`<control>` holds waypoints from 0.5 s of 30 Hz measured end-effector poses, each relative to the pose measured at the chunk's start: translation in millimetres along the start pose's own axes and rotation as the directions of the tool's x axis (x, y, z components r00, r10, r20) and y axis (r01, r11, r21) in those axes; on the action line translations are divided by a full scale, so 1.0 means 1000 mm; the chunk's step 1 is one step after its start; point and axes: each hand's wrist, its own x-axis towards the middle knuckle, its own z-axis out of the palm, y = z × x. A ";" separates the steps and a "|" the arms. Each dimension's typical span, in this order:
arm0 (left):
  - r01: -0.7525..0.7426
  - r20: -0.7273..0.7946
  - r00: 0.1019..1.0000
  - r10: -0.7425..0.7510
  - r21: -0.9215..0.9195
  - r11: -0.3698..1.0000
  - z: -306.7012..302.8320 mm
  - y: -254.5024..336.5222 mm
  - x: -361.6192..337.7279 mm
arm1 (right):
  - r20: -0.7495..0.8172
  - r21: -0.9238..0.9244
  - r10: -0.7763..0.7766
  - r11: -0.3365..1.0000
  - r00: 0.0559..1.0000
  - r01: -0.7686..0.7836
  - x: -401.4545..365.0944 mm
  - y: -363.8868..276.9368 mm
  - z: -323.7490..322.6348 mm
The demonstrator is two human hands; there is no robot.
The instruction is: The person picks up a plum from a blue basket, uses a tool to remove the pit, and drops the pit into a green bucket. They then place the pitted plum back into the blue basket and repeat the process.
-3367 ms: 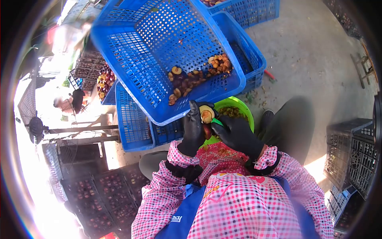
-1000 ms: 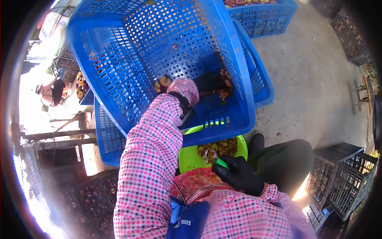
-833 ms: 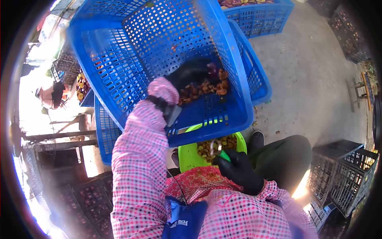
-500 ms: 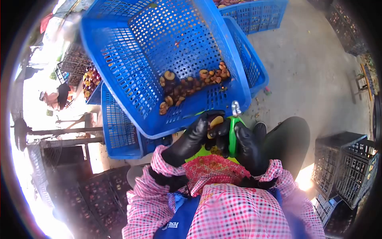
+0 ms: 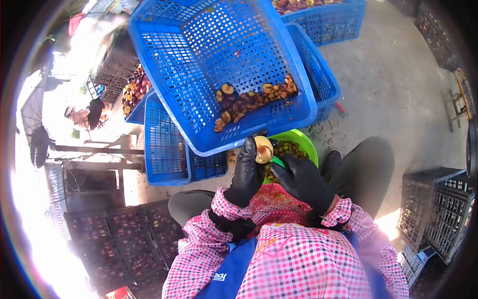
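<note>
Since the frame half a second ago, the two gloved hands have brought the fruit half (image 5: 264,149) and the green-handled tool (image 5: 278,162) together: the tool, then upright with its metal head clear of the fruit, now slants toward the pale cut face. Both things are just beside the near rim of the large blue crate (image 5: 172,62), on the wearer's side of it. The left hand (image 5: 246,174), in a black glove, has its fingers closed around the fruit half, cut side up. The right hand (image 5: 304,182), gloved alike, is clamped on the green handle, and the metal loop lies at the middle of the cut face. Inside the large blue crate, which sits tilted, fruit pieces (image 5: 244,102) lie in a band along its lower part. A lime-green basin (image 5: 312,149) with cut bits (image 5: 290,148) in it stands near that crate's right corner, partly hidden by the hands. Another blue crate (image 5: 323,79) shows to the right of the large blue crate, a fruit-filled crate (image 5: 326,25) stands beyond it, and a lower crate (image 5: 167,149) shows to its left. Well apart, to its right, stand black crates (image 5: 418,199).
</note>
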 end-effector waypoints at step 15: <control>-0.113 0.185 0.980 0.069 0.237 0.965 0.012 -0.001 -0.001 | 0.133 0.162 0.062 0.983 0.989 -0.084 0.000 0.004 -0.008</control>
